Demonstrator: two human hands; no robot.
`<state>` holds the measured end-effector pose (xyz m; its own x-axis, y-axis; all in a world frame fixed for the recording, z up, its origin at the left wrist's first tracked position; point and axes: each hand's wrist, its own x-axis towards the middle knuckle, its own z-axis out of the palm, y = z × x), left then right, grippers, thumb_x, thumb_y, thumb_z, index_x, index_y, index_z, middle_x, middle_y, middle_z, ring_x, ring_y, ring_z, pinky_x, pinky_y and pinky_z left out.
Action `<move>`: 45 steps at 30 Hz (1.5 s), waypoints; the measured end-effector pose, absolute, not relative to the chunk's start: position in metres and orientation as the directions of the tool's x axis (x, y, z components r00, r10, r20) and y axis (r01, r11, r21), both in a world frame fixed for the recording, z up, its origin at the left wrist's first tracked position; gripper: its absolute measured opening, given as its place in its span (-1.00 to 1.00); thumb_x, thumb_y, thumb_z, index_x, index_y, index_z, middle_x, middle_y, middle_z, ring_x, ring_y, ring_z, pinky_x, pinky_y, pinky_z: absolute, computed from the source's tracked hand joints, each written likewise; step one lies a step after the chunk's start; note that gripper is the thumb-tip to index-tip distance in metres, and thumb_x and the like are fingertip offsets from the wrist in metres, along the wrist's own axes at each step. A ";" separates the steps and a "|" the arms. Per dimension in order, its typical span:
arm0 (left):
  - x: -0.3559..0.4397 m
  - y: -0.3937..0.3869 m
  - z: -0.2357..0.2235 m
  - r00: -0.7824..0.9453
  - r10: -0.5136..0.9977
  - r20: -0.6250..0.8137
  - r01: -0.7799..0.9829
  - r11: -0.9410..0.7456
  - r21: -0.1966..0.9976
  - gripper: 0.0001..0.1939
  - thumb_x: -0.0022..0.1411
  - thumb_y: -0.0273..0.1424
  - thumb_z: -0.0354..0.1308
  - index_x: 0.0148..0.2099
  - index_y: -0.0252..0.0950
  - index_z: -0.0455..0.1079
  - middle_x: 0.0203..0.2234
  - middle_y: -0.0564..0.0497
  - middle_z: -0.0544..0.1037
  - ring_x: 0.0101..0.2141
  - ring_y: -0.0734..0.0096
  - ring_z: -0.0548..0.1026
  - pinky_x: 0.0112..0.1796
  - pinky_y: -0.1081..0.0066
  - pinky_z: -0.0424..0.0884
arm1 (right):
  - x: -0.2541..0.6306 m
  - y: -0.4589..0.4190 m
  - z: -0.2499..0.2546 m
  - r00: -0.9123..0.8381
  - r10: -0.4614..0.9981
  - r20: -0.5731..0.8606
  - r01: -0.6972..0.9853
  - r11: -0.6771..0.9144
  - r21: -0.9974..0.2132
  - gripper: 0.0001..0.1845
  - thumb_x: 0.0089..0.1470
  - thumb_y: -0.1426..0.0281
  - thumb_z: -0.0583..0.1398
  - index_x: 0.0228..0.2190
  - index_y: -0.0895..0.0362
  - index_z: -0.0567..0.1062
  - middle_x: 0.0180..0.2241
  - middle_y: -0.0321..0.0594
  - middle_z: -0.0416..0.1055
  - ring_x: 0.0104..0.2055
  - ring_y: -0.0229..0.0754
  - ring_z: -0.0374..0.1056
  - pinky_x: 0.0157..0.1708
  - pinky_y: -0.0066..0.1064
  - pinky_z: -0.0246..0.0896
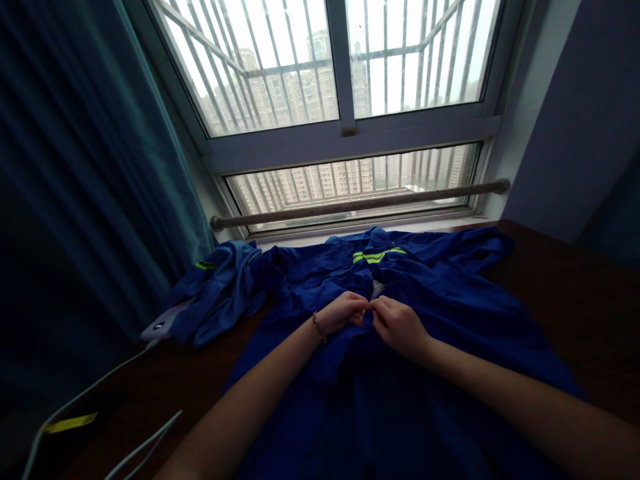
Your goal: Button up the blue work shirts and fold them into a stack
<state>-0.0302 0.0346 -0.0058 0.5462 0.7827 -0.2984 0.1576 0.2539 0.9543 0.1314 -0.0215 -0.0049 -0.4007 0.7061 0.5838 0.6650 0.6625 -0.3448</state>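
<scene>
A blue work jacket with a yellow-green reflective stripe lies spread out, its collar end towards the window and its sleeves out to the sides. Over its front opening, my left hand and my right hand meet fingertip to fingertip. Both are closed in a pinch at the jacket's front edge; the exact bit of cloth or fastener between the fingers is hidden. A small greyish-white patch shows in the opening just beyond my fingers. A beaded bracelet circles my left wrist.
A second, crumpled blue garment lies at the left, beside a pale phone with a white cable. The dark wooden surface reaches a barred window with a horizontal rail. A blue curtain hangs left.
</scene>
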 end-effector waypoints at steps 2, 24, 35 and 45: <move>-0.032 0.035 -0.007 0.553 0.776 -0.302 0.140 0.272 0.952 -0.78 -0.07 -0.32 0.18 -0.47 -0.42 0.33 -0.69 0.12 0.34 -0.68 0.67 0.30 -0.57 0.58 0.29 | 0.130 -0.021 -0.013 -0.426 0.710 0.561 0.685 0.658 -0.313 -0.85 0.02 0.48 0.00 -0.36 0.15 0.36 -0.43 -0.20 0.29 -0.36 -0.24 0.24 -0.35 -0.46 0.11; -0.012 0.017 -0.017 0.366 0.929 0.051 0.334 -0.183 0.925 -0.71 0.04 -0.21 0.04 -0.52 -0.35 0.26 -0.70 0.15 0.24 -0.66 0.59 0.21 -0.63 0.55 0.07 | 0.135 -0.005 -0.012 -0.283 0.832 0.477 0.677 0.525 -0.516 -0.77 -0.06 0.43 0.14 -0.69 0.14 0.29 -0.58 -0.26 0.31 -0.46 -0.25 0.20 -0.45 -0.44 0.07; -0.014 0.021 -0.022 0.353 0.917 0.184 0.380 -0.320 0.868 -0.65 0.06 -0.19 0.03 -0.58 -0.38 0.27 -0.69 0.12 0.23 -0.60 0.58 0.14 -0.58 0.55 0.02 | 0.140 0.005 -0.022 -0.303 0.862 0.407 0.605 0.504 -0.616 -0.83 -0.13 0.38 0.19 -0.61 0.15 0.30 -0.59 -0.37 0.27 -0.54 -0.34 0.18 -0.55 -0.52 -0.02; -0.015 0.019 -0.013 0.376 0.891 0.256 0.457 -0.418 0.785 -0.62 0.15 -0.14 -0.07 -0.36 -0.35 0.37 -0.61 0.08 0.34 -0.56 0.52 0.24 -0.53 0.53 0.10 | 0.151 0.020 -0.021 -0.187 0.848 0.496 0.523 0.513 -0.681 -0.86 -0.01 0.35 0.10 -0.46 0.15 0.41 -0.47 -0.26 0.31 -0.43 -0.27 0.24 -0.42 -0.46 0.11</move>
<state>-0.0146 0.0190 -0.0133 0.3761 0.8906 0.2557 0.4566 -0.4182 0.7852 0.1510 0.0204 -0.0206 -0.1871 0.8480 0.4958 0.5226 0.5133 -0.6807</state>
